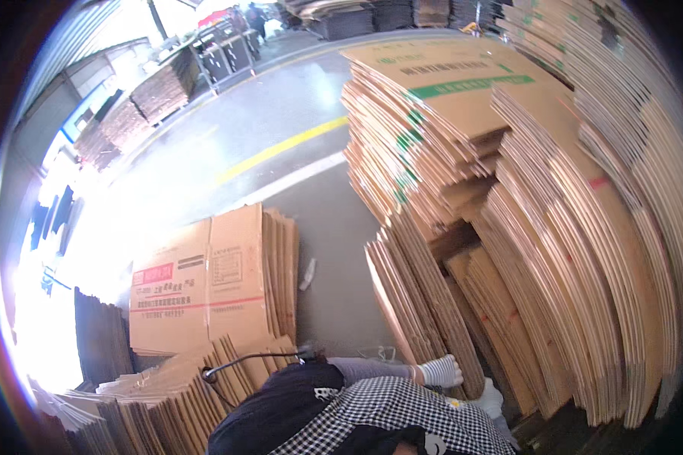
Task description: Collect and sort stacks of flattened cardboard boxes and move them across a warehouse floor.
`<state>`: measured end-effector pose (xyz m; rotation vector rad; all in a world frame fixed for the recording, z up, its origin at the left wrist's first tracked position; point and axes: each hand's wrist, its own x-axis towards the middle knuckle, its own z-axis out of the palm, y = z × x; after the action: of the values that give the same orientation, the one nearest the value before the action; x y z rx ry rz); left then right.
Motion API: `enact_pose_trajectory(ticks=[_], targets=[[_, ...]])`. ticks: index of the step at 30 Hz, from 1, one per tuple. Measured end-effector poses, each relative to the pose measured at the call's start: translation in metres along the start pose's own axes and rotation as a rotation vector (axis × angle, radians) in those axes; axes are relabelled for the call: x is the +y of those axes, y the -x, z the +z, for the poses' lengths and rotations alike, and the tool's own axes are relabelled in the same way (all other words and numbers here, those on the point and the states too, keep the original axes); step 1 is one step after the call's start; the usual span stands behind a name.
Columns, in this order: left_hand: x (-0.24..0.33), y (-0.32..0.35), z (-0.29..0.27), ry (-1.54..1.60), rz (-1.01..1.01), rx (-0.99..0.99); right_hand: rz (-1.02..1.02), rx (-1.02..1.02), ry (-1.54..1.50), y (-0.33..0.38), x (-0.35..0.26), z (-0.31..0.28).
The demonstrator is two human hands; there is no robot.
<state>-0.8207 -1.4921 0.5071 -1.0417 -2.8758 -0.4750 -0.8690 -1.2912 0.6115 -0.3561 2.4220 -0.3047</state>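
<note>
A leaning pile [406,292] of flat brown cardboard stands on the grey floor [330,280], in front of the person. Its sheets are thin and stiff, with rough, pale edges like the pages of a fat book.

The left hand [438,373] is at the near end of the leaning pile. It wears a soft glove with grey and white stripes. Its fingers [453,371] are near each other, next to the last brown sheet, but I cannot tell if they grip it. The right hand [492,399], in a pale glove, is just to the right of the pile's near end. It is partly hidden, so I cannot tell if its fingers are wide or narrow. A checked apron [402,409], black and white, is on the near side of the pile.

Right of the leaning pile, tall stacks [576,265] of cardboard bend in long curves, with wavy, ridged edges. Beyond the pile is a big stack [463,72] with a smooth top and a green stripe. Left of the pile, folded boxes [235,277] stand up, flat and tan, with red and pink print. Past the pile, a yellow line [281,149] crosses the shiny floor.
</note>
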Motion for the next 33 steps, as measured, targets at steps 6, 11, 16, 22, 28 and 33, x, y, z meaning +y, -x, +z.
enact_pose_trajectory(ticks=[6,11,16,22,28,33], targets=[[-0.074,0.009,0.038,0.210,0.099,0.033,-0.091,-0.020,0.021,-0.069,-0.027,0.003],[-0.169,0.039,0.026,0.056,0.099,0.145,-0.129,-0.020,0.078,-0.155,-0.110,-0.014],[-0.283,0.087,-0.019,-0.001,0.113,0.161,-0.128,0.007,0.110,-0.229,-0.224,-0.025],[-0.464,0.184,-0.030,-0.142,0.054,-0.020,-0.217,-0.007,0.132,-0.319,-0.374,-0.021],[-0.578,0.233,-0.181,-0.013,-0.043,0.081,-0.202,0.068,0.096,-0.384,-0.494,-0.030],[-0.675,0.254,-0.226,-0.074,0.002,0.176,-0.075,-0.040,0.135,-0.460,-0.580,-0.046]])
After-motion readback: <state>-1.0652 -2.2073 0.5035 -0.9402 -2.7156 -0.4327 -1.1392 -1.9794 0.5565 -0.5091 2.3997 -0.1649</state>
